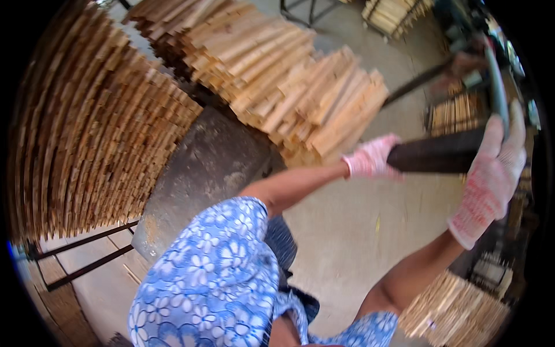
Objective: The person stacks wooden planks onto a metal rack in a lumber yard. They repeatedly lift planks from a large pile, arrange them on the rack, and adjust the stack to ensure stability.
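Note:
Both my hands wear white and pink-red work gloves and reach out to the right. Between them is a long, dark, bar-shaped thing [433,152], whose exact kind I cannot make out. My left hand [373,156] is closed around its near left end. At the other end, my right hand [491,179] presses against it, fingers pointing up and partly straight. Just beyond those fingers runs a blue-grey tube [496,81]; whether they touch it is unclear. A large pile of pale wooden strips [289,87] lies past my left forearm.
A tall stack of wooden strips [92,127] stands at the left, beside a dark, worn metal sheet [202,168]. Black frame rails [87,254] stick out below it. More wood bundles stand at lower right [454,309], right [454,114] and far back [396,14].

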{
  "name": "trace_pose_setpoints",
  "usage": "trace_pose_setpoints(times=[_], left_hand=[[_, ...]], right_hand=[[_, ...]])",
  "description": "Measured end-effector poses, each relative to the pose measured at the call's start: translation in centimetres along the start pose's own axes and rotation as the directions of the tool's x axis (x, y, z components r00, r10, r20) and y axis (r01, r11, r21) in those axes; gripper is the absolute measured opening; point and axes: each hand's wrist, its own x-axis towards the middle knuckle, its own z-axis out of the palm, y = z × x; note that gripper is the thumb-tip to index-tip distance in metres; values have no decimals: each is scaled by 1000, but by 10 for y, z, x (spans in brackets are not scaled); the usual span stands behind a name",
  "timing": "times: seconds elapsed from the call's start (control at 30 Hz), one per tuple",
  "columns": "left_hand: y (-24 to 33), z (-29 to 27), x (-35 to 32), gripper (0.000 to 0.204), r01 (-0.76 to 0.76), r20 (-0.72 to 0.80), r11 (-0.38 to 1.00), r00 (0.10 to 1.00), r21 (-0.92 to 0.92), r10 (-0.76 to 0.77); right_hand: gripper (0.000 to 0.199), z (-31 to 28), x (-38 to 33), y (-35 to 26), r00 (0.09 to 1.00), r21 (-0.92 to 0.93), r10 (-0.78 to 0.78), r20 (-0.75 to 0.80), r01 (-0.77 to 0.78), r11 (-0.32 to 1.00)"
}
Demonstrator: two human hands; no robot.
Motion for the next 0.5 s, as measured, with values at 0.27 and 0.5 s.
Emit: trace_pose_setpoints(times=[0.27, 0.5], left_hand=[[-23, 3, 4, 116, 35, -104, 998, 994, 54, -29], [10, -29, -1, 76, -562, -378, 792, 805, -238, 458]], right_hand=[[41, 63, -78, 38, 979, 632, 17, -205, 119, 766], [44, 172, -220, 82, 980, 672, -188, -64, 181, 718]])
